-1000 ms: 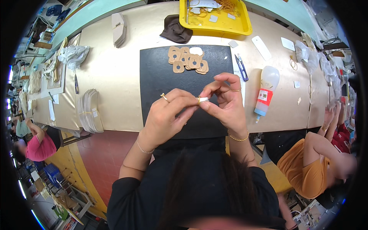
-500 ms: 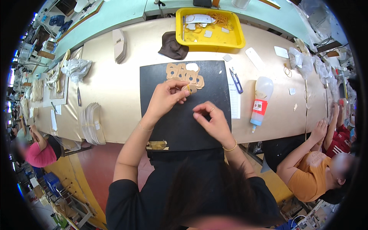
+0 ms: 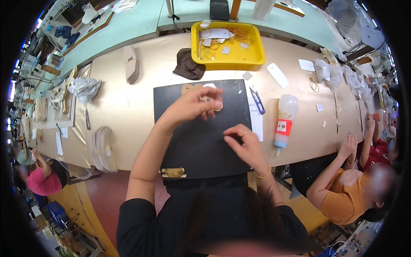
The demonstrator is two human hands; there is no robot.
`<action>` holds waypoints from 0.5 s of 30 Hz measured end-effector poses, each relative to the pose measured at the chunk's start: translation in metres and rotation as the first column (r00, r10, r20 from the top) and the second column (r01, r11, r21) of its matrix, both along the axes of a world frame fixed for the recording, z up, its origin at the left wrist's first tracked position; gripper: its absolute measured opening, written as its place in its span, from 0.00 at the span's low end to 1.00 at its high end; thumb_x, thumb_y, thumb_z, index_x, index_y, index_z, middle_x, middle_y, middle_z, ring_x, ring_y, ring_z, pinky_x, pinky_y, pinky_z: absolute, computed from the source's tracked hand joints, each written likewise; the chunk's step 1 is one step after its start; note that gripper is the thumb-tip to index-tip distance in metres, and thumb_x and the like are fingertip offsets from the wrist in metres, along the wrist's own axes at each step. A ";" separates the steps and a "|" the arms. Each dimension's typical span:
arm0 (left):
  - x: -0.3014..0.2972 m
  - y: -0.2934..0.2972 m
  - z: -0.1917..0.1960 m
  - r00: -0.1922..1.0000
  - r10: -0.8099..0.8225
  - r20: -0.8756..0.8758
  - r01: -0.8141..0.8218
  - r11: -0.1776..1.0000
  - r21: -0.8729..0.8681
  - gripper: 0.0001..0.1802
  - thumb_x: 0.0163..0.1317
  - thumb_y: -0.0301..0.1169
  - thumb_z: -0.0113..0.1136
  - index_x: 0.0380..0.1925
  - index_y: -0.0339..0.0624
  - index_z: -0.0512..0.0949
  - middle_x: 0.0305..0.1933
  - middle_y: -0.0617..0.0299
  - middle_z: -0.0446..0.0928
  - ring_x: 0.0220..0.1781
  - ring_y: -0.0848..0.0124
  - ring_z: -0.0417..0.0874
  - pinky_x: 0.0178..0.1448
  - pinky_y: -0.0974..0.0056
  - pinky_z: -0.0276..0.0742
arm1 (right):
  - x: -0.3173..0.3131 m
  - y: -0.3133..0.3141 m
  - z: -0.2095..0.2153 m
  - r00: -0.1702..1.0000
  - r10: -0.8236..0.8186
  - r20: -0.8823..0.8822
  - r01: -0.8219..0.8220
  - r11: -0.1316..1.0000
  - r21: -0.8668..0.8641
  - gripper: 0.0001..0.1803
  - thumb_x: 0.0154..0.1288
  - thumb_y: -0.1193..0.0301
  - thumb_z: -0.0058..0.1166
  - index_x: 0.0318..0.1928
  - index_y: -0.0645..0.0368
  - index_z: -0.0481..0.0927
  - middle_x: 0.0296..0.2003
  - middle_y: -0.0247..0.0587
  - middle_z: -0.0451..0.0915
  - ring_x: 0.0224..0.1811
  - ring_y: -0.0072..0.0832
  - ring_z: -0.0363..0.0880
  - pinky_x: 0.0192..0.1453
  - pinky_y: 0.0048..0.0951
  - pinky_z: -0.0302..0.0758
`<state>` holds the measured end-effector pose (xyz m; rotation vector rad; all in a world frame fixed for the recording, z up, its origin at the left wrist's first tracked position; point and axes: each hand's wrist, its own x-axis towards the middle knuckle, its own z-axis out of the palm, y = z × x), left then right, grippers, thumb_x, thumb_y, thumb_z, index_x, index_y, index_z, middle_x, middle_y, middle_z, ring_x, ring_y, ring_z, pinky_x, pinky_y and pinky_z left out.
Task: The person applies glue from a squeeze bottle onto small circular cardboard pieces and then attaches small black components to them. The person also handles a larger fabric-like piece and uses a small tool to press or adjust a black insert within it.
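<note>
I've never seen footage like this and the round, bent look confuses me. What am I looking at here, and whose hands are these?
The camera sits on a person's head and looks down, so the picture is round and straight edges bend. The two bare hands are that person's own. The left hand reaches forward over tan cut-out pieces at the far edge of a black mat; whether it grips one is hard to tell. The right hand rests on the mat, fingers curled. Around the mat on the beige table lie a yellow tray, a glue bottle, blue snips and a stack of pale pieces. Other people sit at the right.
</note>
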<state>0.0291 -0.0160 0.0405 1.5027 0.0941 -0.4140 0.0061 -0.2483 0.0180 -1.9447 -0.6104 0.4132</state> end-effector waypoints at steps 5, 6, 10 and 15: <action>-0.063 0.025 -0.007 0.990 0.008 -0.141 0.014 0.988 0.152 0.16 0.61 0.34 0.62 0.46 0.37 0.79 0.33 0.65 0.81 0.29 0.80 0.78 0.30 0.75 0.71 | 0.028 -0.047 0.009 0.923 -0.318 0.216 0.331 0.944 -0.023 0.08 0.59 0.73 0.59 0.39 0.61 0.79 0.35 0.40 0.78 0.37 0.33 0.78 0.43 0.28 0.73; -0.069 0.031 -0.008 0.988 0.057 -0.147 -0.032 0.985 0.168 0.15 0.61 0.33 0.62 0.46 0.37 0.79 0.33 0.65 0.81 0.28 0.80 0.78 0.30 0.75 0.71 | 0.036 -0.059 0.010 0.892 -0.374 0.255 0.399 0.915 -0.053 0.09 0.59 0.73 0.59 0.40 0.62 0.79 0.36 0.42 0.78 0.39 0.35 0.77 0.45 0.30 0.73; -0.087 0.046 -0.013 0.973 0.199 -0.113 -0.177 0.967 0.182 0.13 0.61 0.33 0.61 0.42 0.37 0.80 0.30 0.67 0.79 0.28 0.81 0.76 0.30 0.76 0.70 | 0.051 -0.100 0.002 0.777 -0.358 0.518 0.582 0.723 -0.373 0.21 0.57 0.70 0.61 0.52 0.59 0.75 0.47 0.48 0.72 0.50 0.43 0.72 0.57 0.38 0.68; -0.093 0.069 -0.030 0.926 0.377 0.010 -0.359 0.873 0.331 0.14 0.60 0.35 0.62 0.42 0.38 0.80 0.32 0.65 0.79 0.29 0.80 0.76 0.32 0.75 0.70 | 0.045 -0.114 -0.009 0.769 -0.371 0.521 0.628 0.588 -0.509 0.30 0.56 0.66 0.62 0.59 0.56 0.70 0.54 0.52 0.67 0.56 0.48 0.67 0.62 0.41 0.63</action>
